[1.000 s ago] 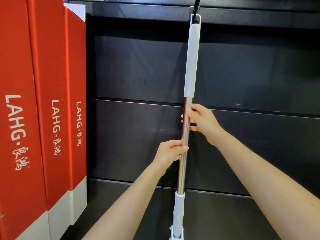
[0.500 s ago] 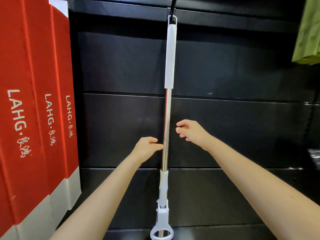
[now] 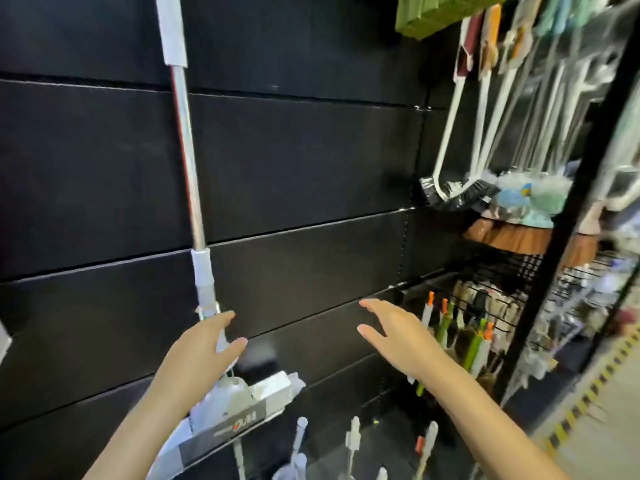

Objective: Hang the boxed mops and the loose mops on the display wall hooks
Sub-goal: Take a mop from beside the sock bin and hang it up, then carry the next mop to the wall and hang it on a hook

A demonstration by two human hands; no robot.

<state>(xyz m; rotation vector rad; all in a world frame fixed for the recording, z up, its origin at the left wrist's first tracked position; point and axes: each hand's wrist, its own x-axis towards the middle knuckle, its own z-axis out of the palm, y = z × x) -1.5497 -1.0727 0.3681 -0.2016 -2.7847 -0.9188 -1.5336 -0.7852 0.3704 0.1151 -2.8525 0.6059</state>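
So the loose mop [image 3: 188, 161] is hanging down the black slat wall [image 3: 311, 161] right now, shaft running up out of the top of the shot, so the hook itself can't be seen. The person's left hand [image 3: 204, 344] is down at the lower joint of the shaft, just above the mop head [image 3: 242, 407], thumb and fingers loosely either side of the white stem; looks like a light touch more than a real grip, hard to say for sure. The right hand [image 3: 398, 337] is off to the side, fingers spread and relaxed, holding nothing, well clear of the mop. Best guess is this is the settling bit: steady the bottom so it stops swinging and the head sits flat against the wall, then let go slowly. Yanking or twisting down there would probably just pop the loop off whatever it's on up top, so gentle is the way. More loose mop handles [image 3: 353, 441] stick up at the bottom, likely next in line. Writing-wise, the cardboard sleeve on the mop head has a logo that's upside down and blurry, not really readable. The brooms and brushes [image 3: 460, 192] on the right rack are too smeared to read anything.
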